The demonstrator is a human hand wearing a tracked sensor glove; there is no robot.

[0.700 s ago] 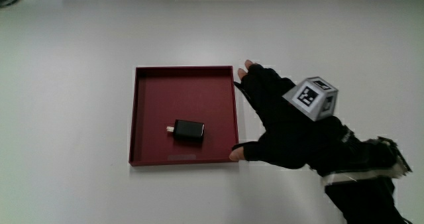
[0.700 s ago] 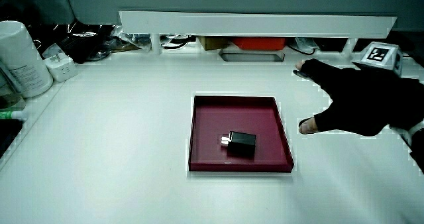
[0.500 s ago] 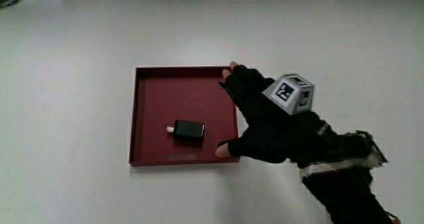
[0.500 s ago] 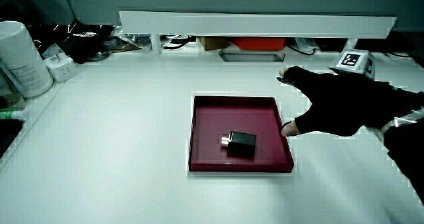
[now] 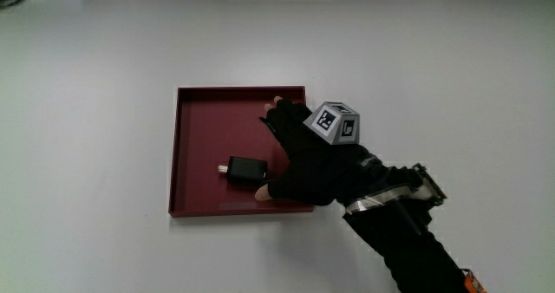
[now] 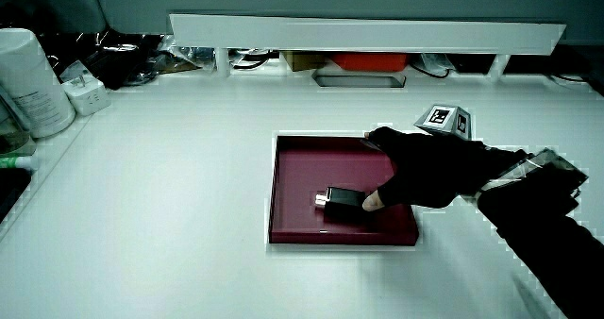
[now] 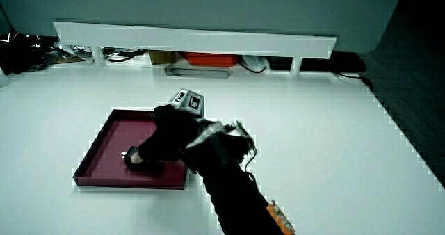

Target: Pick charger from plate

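Observation:
A dark red square plate [image 5: 208, 120] lies on the white table. On it rests a small black charger [image 5: 245, 169] with a short metal plug at one end. The gloved hand [image 5: 286, 153] hovers low over the plate, beside the charger, with its fingers spread and nothing held. Its thumb tip is at the charger's end away from the plug. In both side views the plate [image 6: 302, 168] [image 7: 111, 141], the charger [image 6: 342, 201] [image 7: 131, 156] and the hand [image 6: 398, 168] [image 7: 165, 136] show. The patterned cube [image 5: 334, 124] sits on the back of the hand.
A white bottle [image 6: 33, 83] and a white adapter [image 6: 90, 97] stand near the table's edge. Cables and an orange item [image 6: 370, 62] lie under the low white partition [image 6: 368, 31]. The forearm [image 5: 408, 232] reaches in across the table beside the plate.
The hand has moved from the bare table beside the plate to over the plate, and its thumb now reaches the charger. The charger and plate have not moved.

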